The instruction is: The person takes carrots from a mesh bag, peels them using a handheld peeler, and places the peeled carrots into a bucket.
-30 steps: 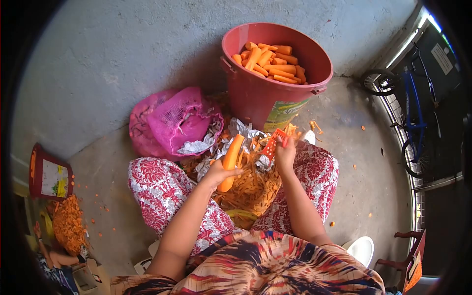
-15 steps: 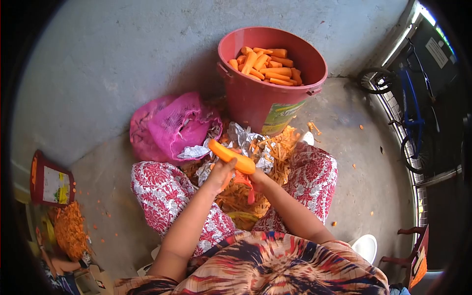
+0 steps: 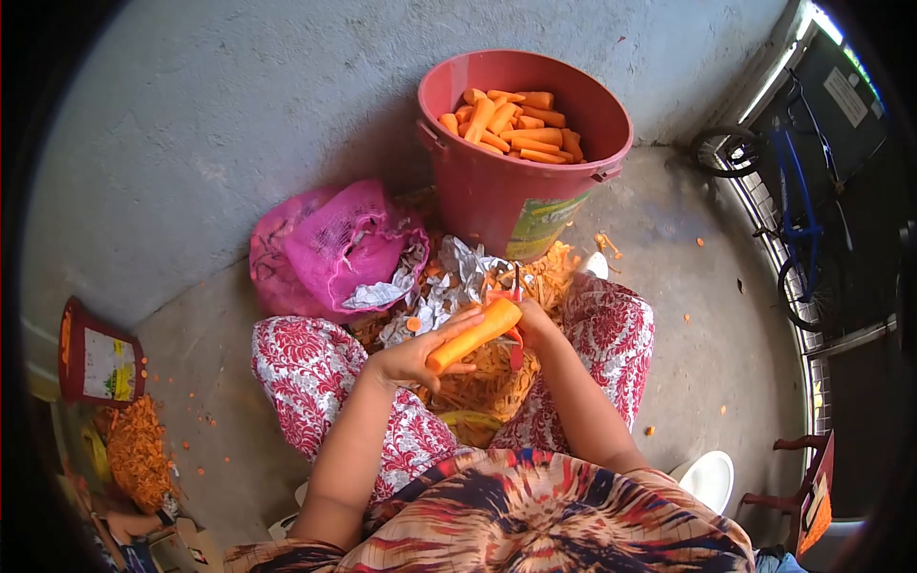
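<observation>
My left hand (image 3: 415,361) cradles a thick peeled carrot (image 3: 475,336) from below, its fingers stretched along the carrot's far side. The carrot's far end points up and to the right, close to my right hand (image 3: 537,325). That hand is closed round a red peeler (image 3: 517,357), mostly hidden by the fingers and the carrot. Beneath both hands, between my knees, lies a heap of carrot peelings (image 3: 487,380) with crumpled silver-grey wrapping (image 3: 449,296) at its far side.
A red bucket (image 3: 497,196) of peeled carrots (image 3: 511,124) stands ahead against the wall. Left of it slumps a pink mesh sack (image 3: 339,244). At far left are another red bucket (image 3: 100,358), more peelings (image 3: 138,454) and part of another person. A blue bicycle (image 3: 798,210) leans at right.
The carrot has swung round: its raised end pointed up-left and now points up-right. My left hand has opened out beneath it, while my right hand has shifted slightly right and up.
</observation>
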Available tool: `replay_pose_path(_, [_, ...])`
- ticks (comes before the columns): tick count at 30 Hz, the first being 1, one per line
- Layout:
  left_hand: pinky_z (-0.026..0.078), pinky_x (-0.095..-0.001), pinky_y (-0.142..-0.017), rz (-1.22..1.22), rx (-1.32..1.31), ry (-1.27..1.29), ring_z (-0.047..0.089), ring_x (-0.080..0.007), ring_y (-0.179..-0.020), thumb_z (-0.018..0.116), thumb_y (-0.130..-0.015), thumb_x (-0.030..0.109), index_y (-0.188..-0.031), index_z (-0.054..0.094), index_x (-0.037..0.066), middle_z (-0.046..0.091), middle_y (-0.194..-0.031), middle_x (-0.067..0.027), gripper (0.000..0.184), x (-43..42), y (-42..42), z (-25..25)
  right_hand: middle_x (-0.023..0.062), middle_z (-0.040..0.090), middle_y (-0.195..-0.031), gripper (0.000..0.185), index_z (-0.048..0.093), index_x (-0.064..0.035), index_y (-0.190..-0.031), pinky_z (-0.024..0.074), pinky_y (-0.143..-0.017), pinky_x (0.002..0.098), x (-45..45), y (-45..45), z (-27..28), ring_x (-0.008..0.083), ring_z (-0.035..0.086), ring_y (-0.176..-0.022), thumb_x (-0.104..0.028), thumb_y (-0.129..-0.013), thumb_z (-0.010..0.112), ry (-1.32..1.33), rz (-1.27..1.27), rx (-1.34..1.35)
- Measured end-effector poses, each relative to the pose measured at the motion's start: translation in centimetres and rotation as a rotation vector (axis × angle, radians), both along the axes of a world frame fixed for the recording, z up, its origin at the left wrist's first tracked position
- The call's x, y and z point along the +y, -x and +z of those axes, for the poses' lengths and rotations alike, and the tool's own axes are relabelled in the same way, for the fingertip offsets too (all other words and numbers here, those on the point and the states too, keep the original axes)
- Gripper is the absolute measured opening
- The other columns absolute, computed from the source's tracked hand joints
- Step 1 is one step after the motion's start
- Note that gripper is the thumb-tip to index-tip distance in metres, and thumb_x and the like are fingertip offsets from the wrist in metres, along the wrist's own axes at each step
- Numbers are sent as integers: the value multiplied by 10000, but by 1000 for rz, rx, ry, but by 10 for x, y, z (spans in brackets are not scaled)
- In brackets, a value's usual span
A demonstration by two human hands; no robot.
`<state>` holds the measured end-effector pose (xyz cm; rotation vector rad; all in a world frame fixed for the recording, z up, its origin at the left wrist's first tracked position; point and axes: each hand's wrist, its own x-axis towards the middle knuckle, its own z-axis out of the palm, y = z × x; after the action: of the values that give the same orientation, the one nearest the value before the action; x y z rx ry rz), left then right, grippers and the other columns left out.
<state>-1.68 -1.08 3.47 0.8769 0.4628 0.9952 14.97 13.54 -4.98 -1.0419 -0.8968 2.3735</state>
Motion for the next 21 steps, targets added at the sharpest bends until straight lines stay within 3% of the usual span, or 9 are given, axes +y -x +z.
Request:
replay_pose_path(2, [313,-348,-932,22,-92,44,233,-167,-1227,689,-663,141,-1326,104,77,150,-1363,-46,887,1,1,-9,89,588,-826,182,544,2,-952,484,-581,261,3,-6,0,165,583,-672,-90,-807,484,-115,-27,-84])
replay_pose_path(5, [320,-321,-920,215,462,55,324,-215,-1174,674,-686,257,-1308,145,37,223,-1328,-105,846,8,-6,-18,91,595,-789,172,542,12,-916,477,-574,261,5,-7,7,163,589,-676,-104,-798,496,-310,-7,-322])
replay_pose_path(8, [334,-298,-896,179,1036,-210,419,-245,-1088,668,-687,293,-1272,203,2,348,-1242,-150,802,6,-9,-49,98,593,-748,177,540,17,-905,476,-523,275,-10,3,15,169,585,-647,-102,-780,502,-574,-33,-562])
replay_pose_path(11, [341,-305,-878,309,1109,11,468,-246,-1026,654,-695,317,-1212,297,-13,451,-1139,-161,710,7,-20,-58,158,592,-739,174,543,4,-877,464,-550,341,-15,5,-28,258,593,-670,-124,-761,522,-891,-34,-767])
replay_pose_path(12, [372,-325,-832,328,1199,60,511,-257,-968,646,-699,320,-1128,383,-22,529,-1007,-179,608,9,-20,-61,171,591,-749,176,540,0,-875,459,-569,355,-19,8,-23,282,591,-687,-131,-759,525,-953,-11,-812])
replay_pose_path(14, [394,-340,-789,370,1278,134,534,-280,-919,644,-697,322,-1079,417,-21,548,-958,-188,562,14,-20,-47,207,577,-790,211,527,1,-872,438,-658,390,-23,10,0,345,563,-759,-178,-762,531,-934,79,-871])
replay_pose_path(18, [426,-387,-710,593,1424,49,546,-337,-851,655,-662,344,-1007,427,13,558,-886,-213,530,18,-9,-53,220,576,-809,234,518,-15,-849,433,-696,408,-24,4,32,361,551,-796,-229,-754,527,-986,348,-935])
replay_pose_path(21, [436,-406,-672,676,1464,14,549,-352,-803,666,-633,306,-992,417,29,565,-843,-202,517,19,-4,-56,206,582,-802,213,533,-24,-831,434,-679,395,-28,-3,44,344,558,-781,-221,-750,519,-1037,486,-768])
